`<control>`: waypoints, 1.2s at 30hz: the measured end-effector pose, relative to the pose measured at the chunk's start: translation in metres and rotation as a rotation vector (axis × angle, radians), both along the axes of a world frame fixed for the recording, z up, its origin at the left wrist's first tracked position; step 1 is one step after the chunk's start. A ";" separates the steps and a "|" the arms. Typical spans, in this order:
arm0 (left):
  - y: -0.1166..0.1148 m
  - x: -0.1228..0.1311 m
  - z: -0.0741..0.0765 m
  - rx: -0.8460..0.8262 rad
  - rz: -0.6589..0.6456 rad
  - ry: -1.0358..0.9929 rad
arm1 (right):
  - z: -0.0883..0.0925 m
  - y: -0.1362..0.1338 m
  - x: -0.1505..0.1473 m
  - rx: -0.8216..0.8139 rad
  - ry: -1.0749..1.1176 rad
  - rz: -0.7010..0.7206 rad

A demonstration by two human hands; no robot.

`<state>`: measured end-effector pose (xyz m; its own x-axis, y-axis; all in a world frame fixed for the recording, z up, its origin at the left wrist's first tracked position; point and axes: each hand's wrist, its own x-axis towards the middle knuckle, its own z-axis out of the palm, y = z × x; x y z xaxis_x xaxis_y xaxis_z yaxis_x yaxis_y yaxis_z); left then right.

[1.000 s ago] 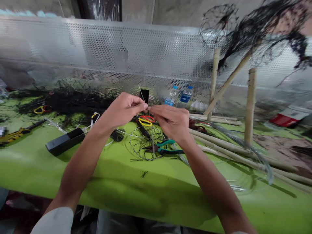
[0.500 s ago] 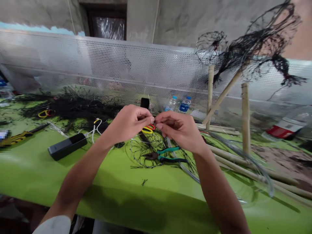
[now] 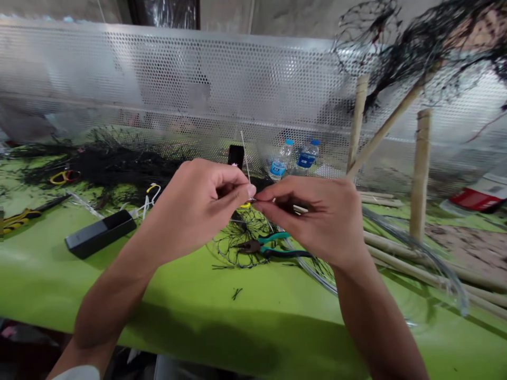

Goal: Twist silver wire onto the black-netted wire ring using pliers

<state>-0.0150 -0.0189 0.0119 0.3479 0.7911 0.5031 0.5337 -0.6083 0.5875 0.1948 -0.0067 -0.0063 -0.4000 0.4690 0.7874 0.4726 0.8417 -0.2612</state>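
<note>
My left hand (image 3: 206,203) is closed in a pinch, with a thin pale wire (image 3: 245,153) rising from its fingertips. My right hand (image 3: 312,211) pinches too, its thumb and forefinger almost touching the left fingertips; a tiny dark bit shows between them, too small to name. Beneath the hands, green-handled pliers (image 3: 269,247) lie on a tangle of black branching wire twigs (image 3: 233,250). Partly hidden behind the fingertips is a yellow scissor handle (image 3: 246,205). Neither hand touches the pliers.
On the green table (image 3: 190,301) lie a black power bank (image 3: 101,232), a black twig pile (image 3: 119,169) and yellow-handled scissors (image 3: 63,177). Water bottles (image 3: 281,161) stand by the perforated metal panel (image 3: 237,84). At right are wooden poles (image 3: 420,174) and clear tubing (image 3: 420,248).
The view has tilted down and come closer to the hands. My right hand has turned so its back faces up more, and the pinched fingertips stay close together. The pale wire shows longer.
</note>
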 end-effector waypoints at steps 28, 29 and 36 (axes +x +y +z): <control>0.006 -0.006 0.006 0.041 -0.009 0.000 | 0.010 0.015 0.005 -1.006 0.282 0.440; 0.006 -0.007 0.007 0.040 -0.013 0.002 | 0.010 0.015 0.004 -1.048 0.311 0.454; 0.006 -0.016 0.010 0.030 -0.032 -0.002 | 0.008 0.012 -0.003 -1.214 0.463 0.491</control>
